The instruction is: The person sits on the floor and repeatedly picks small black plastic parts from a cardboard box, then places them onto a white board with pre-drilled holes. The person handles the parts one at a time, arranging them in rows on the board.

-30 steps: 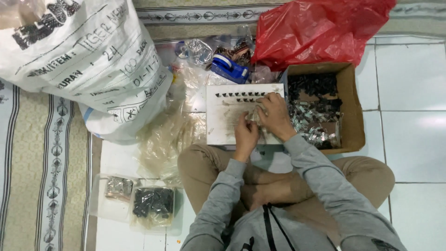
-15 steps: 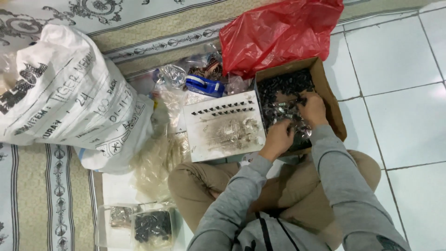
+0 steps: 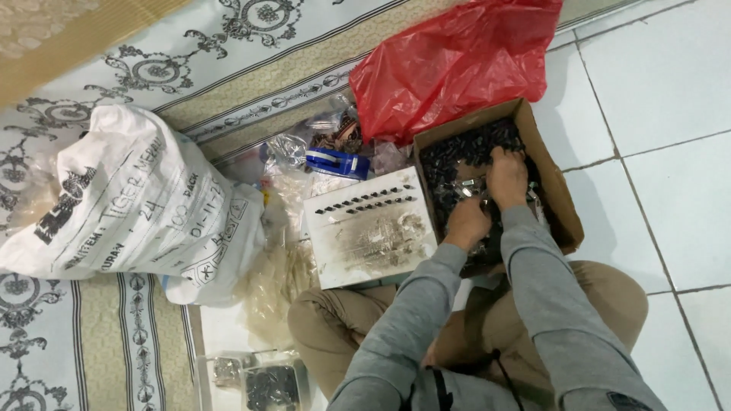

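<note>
Both hands have gone further into the cardboard box since half a second ago, and a second ago they were over the white board instead. The view has also swung, so the box now sits higher and to the right. That box lies on the white tiled floor by the person's right knee, filled with small dark and silvery parts. The right hand reaches deepest, fingers curled down among the parts; the left hand is bunched nearer the box's near edge. Whether either hand holds a part I cannot tell.

Just left of the box lies the white board, smudged grey, with a row of small dark pieces along its far edge. Beyond it are a blue tape roll and clear plastic bags, and a red plastic bag touches the box's far corner. A large white printed sack rests on the patterned mat at the left, which meets the floor tiles. Small clear packets lie by the left knee.
</note>
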